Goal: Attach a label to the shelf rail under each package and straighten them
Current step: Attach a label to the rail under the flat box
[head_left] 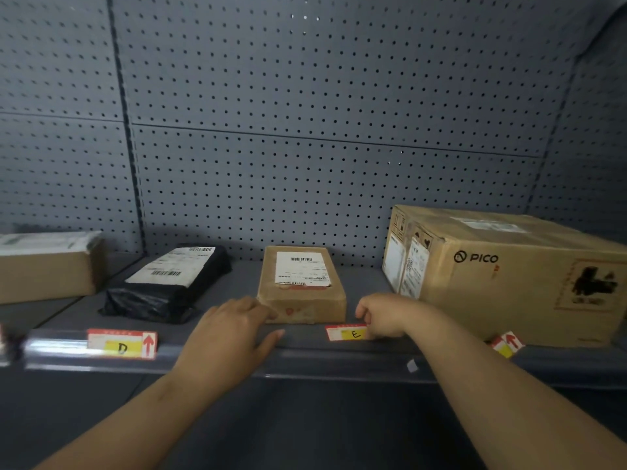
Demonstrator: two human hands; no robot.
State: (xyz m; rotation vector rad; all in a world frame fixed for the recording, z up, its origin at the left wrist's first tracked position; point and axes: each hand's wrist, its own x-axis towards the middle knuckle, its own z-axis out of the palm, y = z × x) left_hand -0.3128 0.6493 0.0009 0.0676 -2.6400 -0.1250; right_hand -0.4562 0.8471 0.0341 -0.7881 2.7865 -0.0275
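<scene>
A small brown parcel lies in the middle of the grey shelf. My left hand rests flat on the shelf rail, its fingertips touching the parcel's front left corner. My right hand pinches the right end of the label marked E, which sits on the rail below the parcel's right side. Under a black plastic-wrapped parcel a label marked D is fixed in the rail. A third label lies tilted below the big PICO carton.
Another cardboard box sits on the neighbouring shelf at far left. A grey pegboard wall backs the shelf. A small white scrap lies on the rail's lower edge.
</scene>
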